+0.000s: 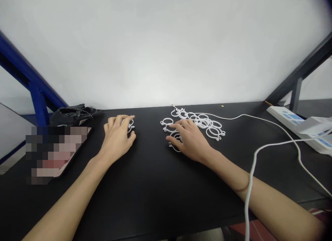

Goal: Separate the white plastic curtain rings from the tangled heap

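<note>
Several thin white plastic rings (207, 125) lie in a loose cluster on the black table (155, 192), right of the middle. My right hand (190, 140) rests palm down on the near left part of that cluster, fingers stretched out over a few rings. My left hand (116, 137) lies flat on the table further left, fingers extended, with its fingertips on a separate small white ring (130, 124). Neither hand is closed around anything.
A white cable (272, 144) crosses the table's right side and passes over my right forearm. A white power strip (301, 126) lies at the far right. A crumpled black bag (72, 113) and a blurred flat device (55, 154) sit at the left. A white wall stands behind.
</note>
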The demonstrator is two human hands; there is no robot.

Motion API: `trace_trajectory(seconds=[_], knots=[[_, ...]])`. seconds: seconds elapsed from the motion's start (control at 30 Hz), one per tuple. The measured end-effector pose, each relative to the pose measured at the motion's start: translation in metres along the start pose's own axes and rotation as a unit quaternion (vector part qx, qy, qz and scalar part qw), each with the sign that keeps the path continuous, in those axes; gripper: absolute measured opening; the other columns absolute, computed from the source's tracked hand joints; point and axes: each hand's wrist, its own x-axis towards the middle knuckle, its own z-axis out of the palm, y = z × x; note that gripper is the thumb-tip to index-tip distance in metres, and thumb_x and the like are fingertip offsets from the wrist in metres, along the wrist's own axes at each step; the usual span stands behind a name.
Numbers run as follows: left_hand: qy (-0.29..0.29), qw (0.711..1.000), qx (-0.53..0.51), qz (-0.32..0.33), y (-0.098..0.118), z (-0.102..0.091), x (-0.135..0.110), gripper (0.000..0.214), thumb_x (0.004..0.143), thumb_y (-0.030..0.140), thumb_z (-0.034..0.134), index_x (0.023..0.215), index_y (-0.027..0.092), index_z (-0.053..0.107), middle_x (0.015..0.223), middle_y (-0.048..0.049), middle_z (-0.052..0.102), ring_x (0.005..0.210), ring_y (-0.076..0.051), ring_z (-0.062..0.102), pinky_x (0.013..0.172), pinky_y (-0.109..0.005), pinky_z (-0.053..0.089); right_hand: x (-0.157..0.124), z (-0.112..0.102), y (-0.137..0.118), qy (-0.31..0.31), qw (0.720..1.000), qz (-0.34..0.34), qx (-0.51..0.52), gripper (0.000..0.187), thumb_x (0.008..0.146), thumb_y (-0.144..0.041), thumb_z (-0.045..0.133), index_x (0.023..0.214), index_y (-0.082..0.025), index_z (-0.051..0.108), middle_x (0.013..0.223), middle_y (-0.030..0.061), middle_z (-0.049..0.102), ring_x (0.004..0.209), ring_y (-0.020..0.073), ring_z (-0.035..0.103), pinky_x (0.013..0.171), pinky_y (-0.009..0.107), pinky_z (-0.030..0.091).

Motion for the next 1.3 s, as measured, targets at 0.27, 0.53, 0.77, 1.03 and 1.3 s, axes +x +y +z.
trace_trajectory(seconds=[0.27, 0.53, 0.77, 1.03, 1.3], knots=[[-0.061, 0.983, -0.121, 0.120, 0.045, -0.002, -0.006, 0.034, 0.092, 0.025, 0.049, 0.125, 0.019, 0.056, 0.117, -0.0082, 0.062, 0.111, -0.028, 0.048, 0.099, -0.049, 0.040, 0.004, 0.004, 0.000, -0.013, 1.000, 0.025, 0.003, 0.017, 0.091, -0.029, 0.059, 0.092, -0.015, 0.069, 0.097, 0.0120, 0.067, 0.099, 0.0271, 0.053, 0.092, 0.046, 0.046], [-0.112, 0.967, -0.189, 0.132, 0.052, -0.009, -0.011, 0.025, 0.093, 0.027, 0.051, 0.116, 0.021, 0.060, 0.104, -0.0037, 0.067, 0.100, -0.023, 0.055, 0.091, -0.043, 0.048, 0.004, -0.008, -0.006, 0.028, 0.994, -0.002, 0.101, 0.006, 0.090, -0.021, 0.062, 0.085, -0.021, 0.062, 0.090, 0.0060, 0.066, 0.092, 0.0225, 0.053, 0.085, 0.039, 0.048], [-0.065, 0.960, -0.233, 0.141, 0.053, -0.010, -0.011, 0.027, 0.095, 0.035, 0.053, 0.119, 0.023, 0.059, 0.110, -0.0038, 0.067, 0.102, -0.022, 0.057, 0.089, -0.040, 0.049, 0.000, -0.015, -0.022, 0.039, 0.970, -0.042, 0.237, 0.007, 0.096, -0.023, 0.054, 0.091, -0.021, 0.058, 0.089, 0.0024, 0.062, 0.080, 0.0150, 0.057, 0.073, 0.029, 0.049], [0.020, 0.959, -0.226, 0.172, 0.053, -0.011, -0.008, 0.020, 0.098, 0.031, 0.050, 0.096, 0.020, 0.066, 0.082, -0.0022, 0.069, 0.080, -0.018, 0.054, 0.074, -0.033, 0.048, 0.001, -0.012, -0.021, 0.070, 0.972, 0.015, 0.223, 0.007, 0.096, -0.021, 0.052, 0.098, -0.021, 0.059, 0.091, 0.0042, 0.059, 0.074, 0.0146, 0.058, 0.072, 0.031, 0.052], [0.018, 0.954, -0.193, 0.227, 0.050, -0.008, -0.009, 0.022, 0.096, 0.033, 0.055, 0.081, 0.019, 0.066, 0.073, -0.0018, 0.059, 0.074, -0.017, 0.044, 0.068, -0.030, 0.043, -0.004, -0.011, -0.025, 0.040, 0.970, -0.025, 0.237, 0.028, 0.090, -0.021, 0.060, 0.118, -0.023, 0.054, 0.096, 0.0023, 0.061, 0.083, 0.0141, 0.063, 0.077, 0.029, 0.055]])
